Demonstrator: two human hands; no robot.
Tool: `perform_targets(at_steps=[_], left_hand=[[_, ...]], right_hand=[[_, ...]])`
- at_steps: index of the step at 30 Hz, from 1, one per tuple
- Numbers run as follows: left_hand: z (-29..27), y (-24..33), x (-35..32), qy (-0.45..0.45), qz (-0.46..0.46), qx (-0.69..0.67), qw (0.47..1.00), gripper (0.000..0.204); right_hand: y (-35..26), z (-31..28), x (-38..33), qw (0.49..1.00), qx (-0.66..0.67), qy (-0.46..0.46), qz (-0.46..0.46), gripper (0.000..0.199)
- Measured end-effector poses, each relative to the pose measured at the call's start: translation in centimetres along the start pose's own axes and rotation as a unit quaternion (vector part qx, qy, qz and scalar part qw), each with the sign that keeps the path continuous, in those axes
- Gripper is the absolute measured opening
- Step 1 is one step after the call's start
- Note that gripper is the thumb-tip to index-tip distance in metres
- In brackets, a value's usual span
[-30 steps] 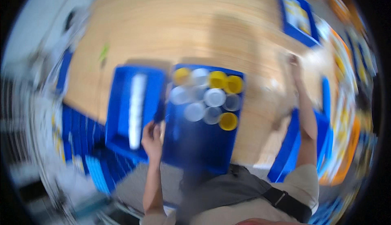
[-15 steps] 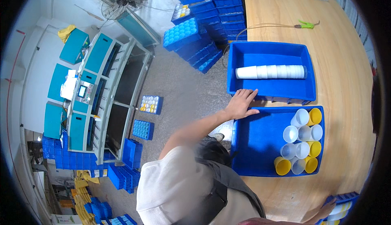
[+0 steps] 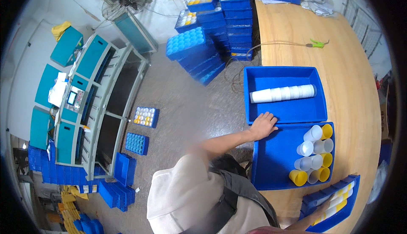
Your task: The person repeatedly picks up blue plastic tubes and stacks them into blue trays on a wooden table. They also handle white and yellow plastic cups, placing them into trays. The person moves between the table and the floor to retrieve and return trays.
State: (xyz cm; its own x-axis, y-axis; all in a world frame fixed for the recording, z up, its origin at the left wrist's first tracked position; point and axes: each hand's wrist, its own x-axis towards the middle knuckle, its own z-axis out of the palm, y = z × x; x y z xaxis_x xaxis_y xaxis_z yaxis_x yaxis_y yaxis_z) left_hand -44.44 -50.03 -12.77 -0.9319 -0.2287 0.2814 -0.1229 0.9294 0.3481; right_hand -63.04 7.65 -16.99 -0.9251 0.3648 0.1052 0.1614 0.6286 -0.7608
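On the far left stands a teal machine cabinet (image 3: 85, 102), and on the grey floor (image 3: 182, 107) lie small blue trays of caps (image 3: 146, 116). Behind them the stacked blue crates (image 3: 220, 26) lean a little.

The person's left hand (image 3: 263, 125) lies flat with fingers spread, holding nothing, on the touching rims of two bins at the edge of the wooden table (image 3: 352, 64). The far bin (image 3: 285, 93) holds a lying row of nested white cups (image 3: 283, 94); the near bin (image 3: 291, 154) holds loose white and yellow cups (image 3: 313, 154) gathered at its right side.

The right hand (image 3: 324, 206) reaches a narrow blue tray (image 3: 331, 203) at the lower right (I cannot tell if it grips).

My worry: both bins sit at the table edge, so a push from the leaning hand could slide one off.
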Motion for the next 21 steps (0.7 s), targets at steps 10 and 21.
perform_targets(at_steps=[10, 21], left_hand=[[-5.3, 3.8, 5.6, -0.166, -0.01, -0.441, 0.882, 0.037], [-17.3, -1.6, 9.2, -0.569, -0.377, -0.63, 0.369, 0.049]], right_hand=[[-15.9, -5.2, -13.1, 0.994, 0.048, 0.05, -0.083, 0.052], [-36.1, 14.9, -35.5, 0.846, 0.503, -0.056, 0.169, 0.055]])
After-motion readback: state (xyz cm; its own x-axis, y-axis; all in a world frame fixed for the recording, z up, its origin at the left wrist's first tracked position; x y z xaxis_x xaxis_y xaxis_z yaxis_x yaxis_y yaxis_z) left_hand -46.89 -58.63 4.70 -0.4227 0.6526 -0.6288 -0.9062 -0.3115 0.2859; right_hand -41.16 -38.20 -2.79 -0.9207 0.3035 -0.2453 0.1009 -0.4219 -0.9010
